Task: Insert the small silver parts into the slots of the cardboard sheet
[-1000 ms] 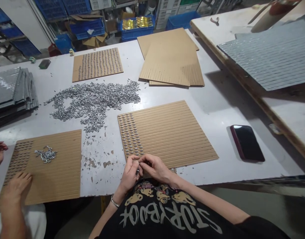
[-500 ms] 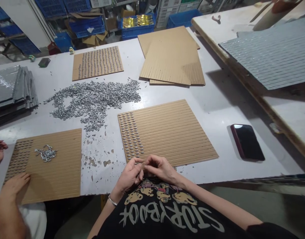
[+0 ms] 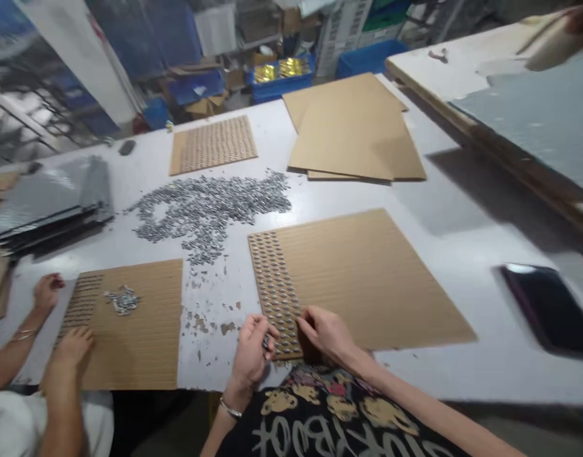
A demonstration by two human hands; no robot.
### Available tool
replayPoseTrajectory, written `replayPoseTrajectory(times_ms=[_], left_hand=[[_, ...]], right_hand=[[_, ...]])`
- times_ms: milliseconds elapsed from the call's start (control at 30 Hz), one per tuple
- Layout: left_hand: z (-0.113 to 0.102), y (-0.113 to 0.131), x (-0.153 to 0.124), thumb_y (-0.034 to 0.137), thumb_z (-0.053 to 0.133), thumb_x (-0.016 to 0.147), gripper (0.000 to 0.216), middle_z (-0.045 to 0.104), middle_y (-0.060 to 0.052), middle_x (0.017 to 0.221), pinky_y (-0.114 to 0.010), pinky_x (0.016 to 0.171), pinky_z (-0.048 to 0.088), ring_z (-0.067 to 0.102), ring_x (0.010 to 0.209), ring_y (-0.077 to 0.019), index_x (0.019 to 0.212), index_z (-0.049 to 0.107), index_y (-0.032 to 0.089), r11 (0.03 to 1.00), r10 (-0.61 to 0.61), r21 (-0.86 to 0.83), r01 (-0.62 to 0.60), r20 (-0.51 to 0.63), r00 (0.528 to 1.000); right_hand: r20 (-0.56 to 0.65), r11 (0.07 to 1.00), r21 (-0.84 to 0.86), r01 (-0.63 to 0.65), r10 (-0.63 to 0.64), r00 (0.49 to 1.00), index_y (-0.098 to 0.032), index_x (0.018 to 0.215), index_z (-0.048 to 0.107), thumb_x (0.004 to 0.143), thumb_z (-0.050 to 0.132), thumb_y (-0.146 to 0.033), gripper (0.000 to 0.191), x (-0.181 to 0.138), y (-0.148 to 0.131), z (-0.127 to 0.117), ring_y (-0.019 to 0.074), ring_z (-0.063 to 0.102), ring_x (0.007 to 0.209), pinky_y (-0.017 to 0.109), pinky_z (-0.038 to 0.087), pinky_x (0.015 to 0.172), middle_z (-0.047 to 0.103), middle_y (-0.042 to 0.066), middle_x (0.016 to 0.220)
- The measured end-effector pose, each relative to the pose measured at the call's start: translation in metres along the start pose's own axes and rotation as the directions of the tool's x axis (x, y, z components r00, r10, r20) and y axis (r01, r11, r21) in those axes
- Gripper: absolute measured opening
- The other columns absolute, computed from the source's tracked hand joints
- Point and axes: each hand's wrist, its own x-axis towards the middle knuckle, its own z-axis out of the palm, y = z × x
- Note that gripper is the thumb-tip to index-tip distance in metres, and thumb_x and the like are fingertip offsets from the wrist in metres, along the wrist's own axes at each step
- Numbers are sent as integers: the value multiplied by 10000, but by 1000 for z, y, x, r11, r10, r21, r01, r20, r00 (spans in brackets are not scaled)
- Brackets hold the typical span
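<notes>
A ridged cardboard sheet (image 3: 367, 279) lies in front of me, with columns of small silver spindle-shaped pieces (image 3: 275, 279) set along its left side. My left hand (image 3: 250, 349) is closed at the sheet's near left corner, and a few of the same pieces show dark between its fingers. My right hand (image 3: 329, 333) has thumb and forefinger pinched together at the right edge of those columns, touching the cardboard; whatever is between the fingertips is hidden. Beyond the sheet, a large loose pile of silver pieces (image 3: 215, 203) spreads over the white table (image 3: 215, 355).
At left, a co-worker's hands (image 3: 72, 349) rest by another cardboard sheet (image 3: 143, 343) bearing rows and a small heap of pieces. Further back are a filled sheet (image 3: 177, 155), stacked cardboard (image 3: 353, 133) and grey packs (image 3: 48, 197). A phone (image 3: 548, 308) lies at right.
My hands have parted: the right moved onto the cardboard beside the columns, the left stays at the corner. The head view has shifted. The co-worker's far hand shows more.
</notes>
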Motion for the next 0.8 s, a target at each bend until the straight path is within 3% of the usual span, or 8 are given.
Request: replayPoseTrajectory(times_ms=[100, 200, 333, 433, 500, 667, 800], left_hand=[[-1, -8, 5, 478, 697, 725, 374, 556, 32, 638, -182, 360, 144, 337, 393, -26, 798, 485, 177, 1000, -23, 0, 23, -24, 999], [-3, -12, 8, 417, 776, 657, 378, 484, 53, 570, -179, 378, 175, 344, 418, -22, 768, 545, 140, 997, 50, -56, -53, -45, 998], [2, -18, 4, 341, 824, 608, 392, 537, 19, 606, -178, 411, 246, 420, 466, -39, 830, 598, 110, 990, 44, -133, -43, 5, 999], [11, -25, -2, 330, 837, 596, 400, 550, 13, 630, -179, 388, 207, 415, 448, -36, 802, 557, 132, 983, -16, -179, 30, 80, 997], [18, -27, -5, 349, 826, 619, 399, 497, 45, 574, -174, 375, 173, 366, 415, -25, 781, 522, 148, 977, -57, -197, 86, 146, 988], [29, -28, -11, 367, 785, 684, 366, 518, 36, 609, -161, 367, 158, 335, 419, -14, 764, 500, 151, 969, -128, -179, 168, 215, 968], [26, -19, -13, 373, 715, 760, 298, 589, -19, 731, -162, 398, 258, 430, 499, -39, 850, 569, 129, 973, -135, -154, 171, 217, 967]], right_hand=[[51, 997, -68, -22, 26, 998, -210, 713, 537, 872, 442, -325, 218, 4, 10, 9, 212, 610, 691, 288, 385, 623, 647, 56, 722], [79, 1000, -18, 5, -3, 997, -217, 773, 516, 863, 433, -358, 187, 11, 21, 17, 220, 622, 667, 296, 403, 608, 651, 50, 717], [14, 975, 205, 88, -93, 996, -203, 959, 531, 861, 444, -440, 271, 5, 20, 15, 206, 604, 586, 297, 441, 581, 633, 24, 647], [24, 884, 400, 240, -272, 962, -208, 955, 600, 883, 476, -470, 299, -10, 9, 2, 191, 623, 691, 283, 480, 657, 676, 50, 776], [44, 832, 481, 275, -336, 941, -209, 938, 635, 892, 497, -451, 282, -19, 0, -8, 187, 626, 752, 275, 486, 696, 686, 54, 839], [32, 801, 572, 176, -237, 971, -187, 820, 627, 880, 546, -426, 260, -29, -10, -21, 164, 584, 691, 262, 469, 633, 657, 41, 751], [75, 719, 695, 18, -97, 992, -189, 842, 573, 880, 543, -440, 256, -28, -5, -25, 146, 572, 616, 259, 478, 583, 635, 21, 722]])
